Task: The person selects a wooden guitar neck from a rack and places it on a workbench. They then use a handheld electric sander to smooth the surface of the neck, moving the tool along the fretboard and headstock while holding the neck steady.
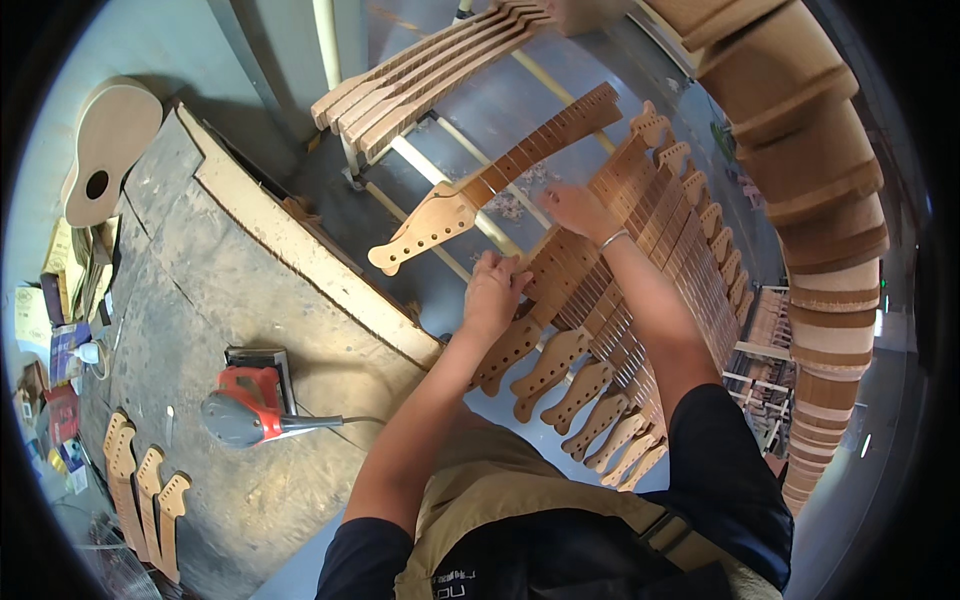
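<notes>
A row of wooden guitar necks (660, 230) with fretted fingerboards lies side by side on a rack in front of me, headstocks at both ends. My left hand (495, 288) has its fingers bent over the near left end of the row, gripping the outermost guitar neck (555, 262). Farther along that same edge is my right hand (580, 211), blurred, its fingers curled and partly hidden. Apart from the row, a single guitar neck (500, 173) rests slanted across the rack's pale bars, its headstock toward the bench.
On the workbench (330, 290) to the left lie a red and grey power sander (250, 403) and several guitar necks (150, 500). A guitar-shaped wooden panel (112, 150) leans at the far left. More necks (430, 75) sit at the back; stacked wooden pieces (825, 200) rise at right.
</notes>
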`<control>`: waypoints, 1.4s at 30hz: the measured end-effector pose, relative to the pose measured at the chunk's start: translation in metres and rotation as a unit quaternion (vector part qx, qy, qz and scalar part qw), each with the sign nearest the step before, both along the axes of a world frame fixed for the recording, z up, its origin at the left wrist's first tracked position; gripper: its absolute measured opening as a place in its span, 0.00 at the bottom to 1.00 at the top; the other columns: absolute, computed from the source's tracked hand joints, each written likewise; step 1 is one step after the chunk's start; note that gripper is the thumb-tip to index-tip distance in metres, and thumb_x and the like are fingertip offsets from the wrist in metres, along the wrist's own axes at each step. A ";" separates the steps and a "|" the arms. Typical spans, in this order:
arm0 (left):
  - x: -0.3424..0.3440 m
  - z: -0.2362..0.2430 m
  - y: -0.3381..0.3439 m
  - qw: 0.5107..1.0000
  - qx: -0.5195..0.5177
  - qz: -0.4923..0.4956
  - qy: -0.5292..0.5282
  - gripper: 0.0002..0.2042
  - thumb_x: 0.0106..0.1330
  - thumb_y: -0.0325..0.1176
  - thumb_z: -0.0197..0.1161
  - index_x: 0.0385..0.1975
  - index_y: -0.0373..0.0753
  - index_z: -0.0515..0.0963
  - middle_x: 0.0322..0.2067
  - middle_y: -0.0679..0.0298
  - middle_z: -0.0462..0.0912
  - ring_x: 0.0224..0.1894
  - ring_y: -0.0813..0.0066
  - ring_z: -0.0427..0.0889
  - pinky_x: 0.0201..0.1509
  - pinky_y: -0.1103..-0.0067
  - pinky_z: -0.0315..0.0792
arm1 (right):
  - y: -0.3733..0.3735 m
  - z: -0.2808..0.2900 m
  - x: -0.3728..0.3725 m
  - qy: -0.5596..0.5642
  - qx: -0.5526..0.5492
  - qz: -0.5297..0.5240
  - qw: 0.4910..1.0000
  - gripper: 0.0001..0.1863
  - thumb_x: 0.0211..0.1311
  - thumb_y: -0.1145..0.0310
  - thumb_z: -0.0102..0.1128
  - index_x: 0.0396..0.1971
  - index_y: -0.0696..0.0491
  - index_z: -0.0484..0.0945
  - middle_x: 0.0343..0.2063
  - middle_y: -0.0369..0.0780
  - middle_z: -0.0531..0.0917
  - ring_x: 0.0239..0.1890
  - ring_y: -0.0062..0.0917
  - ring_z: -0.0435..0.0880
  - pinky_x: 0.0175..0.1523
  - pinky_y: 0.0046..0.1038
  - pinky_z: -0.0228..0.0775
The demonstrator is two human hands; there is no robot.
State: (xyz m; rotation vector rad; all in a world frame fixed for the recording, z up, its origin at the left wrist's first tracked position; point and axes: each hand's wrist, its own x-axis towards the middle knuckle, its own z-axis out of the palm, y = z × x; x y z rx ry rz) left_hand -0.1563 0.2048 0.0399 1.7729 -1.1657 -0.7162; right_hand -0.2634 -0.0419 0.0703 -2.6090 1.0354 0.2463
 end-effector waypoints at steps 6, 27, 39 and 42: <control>0.076 0.045 -0.007 0.986 -0.067 0.125 -0.090 0.12 0.60 0.29 0.74 0.41 0.35 0.80 0.42 0.51 0.75 0.48 0.47 0.76 0.53 0.60 0.73 | 0.000 0.013 0.062 -0.143 -0.288 0.111 0.941 0.24 0.65 0.73 0.64 0.61 0.52 0.72 0.54 0.49 0.81 0.63 0.45 0.77 0.72 0.48 0.63; 0.109 0.030 0.008 0.870 0.452 -0.147 -0.131 0.43 0.69 0.69 0.61 0.66 0.35 0.62 0.67 0.50 0.75 0.73 0.55 0.72 0.73 0.45 0.56 | -0.005 -0.002 0.063 0.166 -0.220 0.205 0.939 0.20 0.60 0.73 0.68 0.53 0.41 0.83 0.49 0.39 0.85 0.61 0.33 0.80 0.70 0.43 0.62; 0.063 0.025 0.008 0.902 0.353 -0.242 -0.052 0.45 0.69 0.64 0.65 0.70 0.32 0.57 0.57 0.48 0.83 0.61 0.50 0.83 0.66 0.46 0.67 | 0.013 -0.012 0.014 0.118 -0.175 0.200 0.957 0.21 0.65 0.78 0.61 0.58 0.46 0.81 0.49 0.45 0.83 0.68 0.41 0.76 0.83 0.50 0.49; 0.057 0.000 0.003 0.933 0.270 -0.235 -0.038 0.45 0.66 0.63 0.68 0.69 0.33 0.60 0.61 0.44 0.78 0.62 0.48 0.81 0.64 0.54 0.73 | 0.008 -0.008 0.018 0.154 -0.178 0.236 0.943 0.22 0.66 0.77 0.61 0.59 0.47 0.81 0.50 0.47 0.83 0.70 0.44 0.73 0.84 0.50 0.46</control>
